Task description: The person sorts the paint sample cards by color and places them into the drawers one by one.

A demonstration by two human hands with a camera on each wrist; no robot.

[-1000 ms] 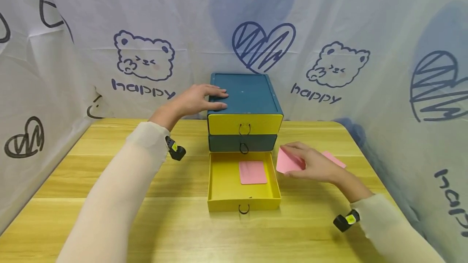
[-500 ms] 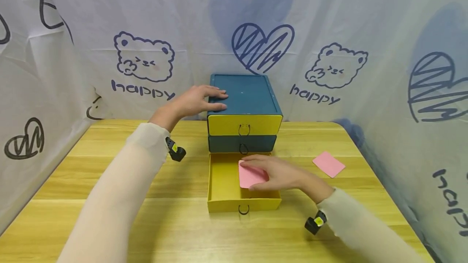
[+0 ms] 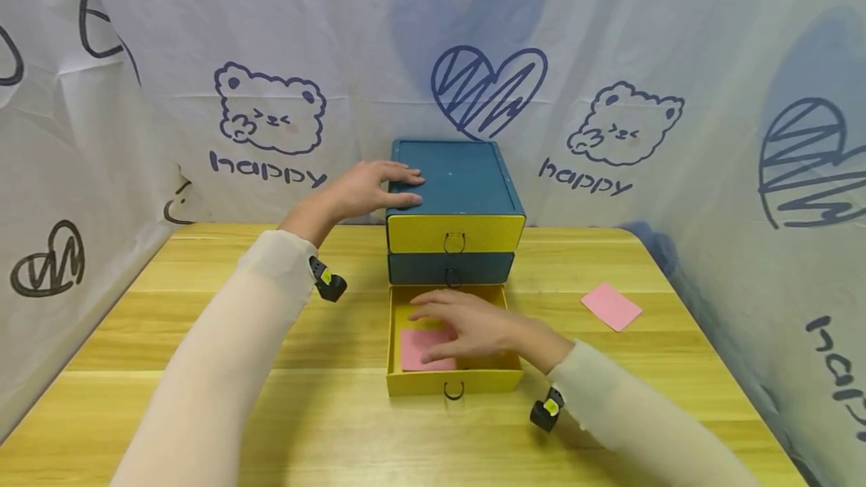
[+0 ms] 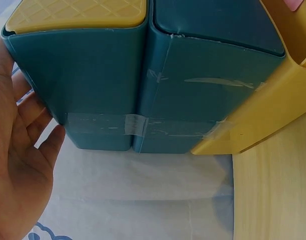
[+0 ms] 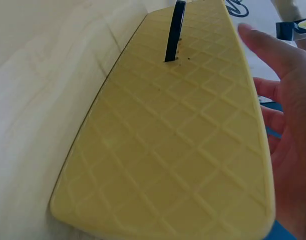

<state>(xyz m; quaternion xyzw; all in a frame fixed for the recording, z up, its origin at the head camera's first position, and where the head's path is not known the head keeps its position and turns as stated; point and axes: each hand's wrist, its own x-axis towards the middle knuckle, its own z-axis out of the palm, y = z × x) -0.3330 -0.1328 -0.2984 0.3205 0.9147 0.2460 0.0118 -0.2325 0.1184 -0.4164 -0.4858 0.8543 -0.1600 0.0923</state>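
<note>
A stacked drawer cabinet (image 3: 452,175) has a blue top, a yellow top drawer (image 3: 455,234), a blue middle drawer (image 3: 419,269) and a yellow bottom drawer (image 3: 395,322) pulled out. My left hand (image 3: 375,190) rests on the cabinet's top left edge with its fingers extended. Over the bottom drawer hovers my right hand (image 3: 473,328), fingers loosely spread and holding nothing. Beneath its fingertips lies a pink square card (image 3: 419,350), partly covered by the hand. In the right wrist view the drawer's front panel (image 5: 168,135) hides much of the inside.
Another pink card (image 3: 612,307) lies on the wooden table (image 3: 325,412), right of the cabinet. Black ring handles, such as the bottom loop (image 3: 454,394), stick out from the drawer fronts. A printed white cloth (image 3: 379,58) hangs behind and at the sides.
My right hand has carried a pink card from the table's right side leftward into the bottom drawer and let it go. The card seen earlier in the drawer is now hidden. My left hand stays put.
</note>
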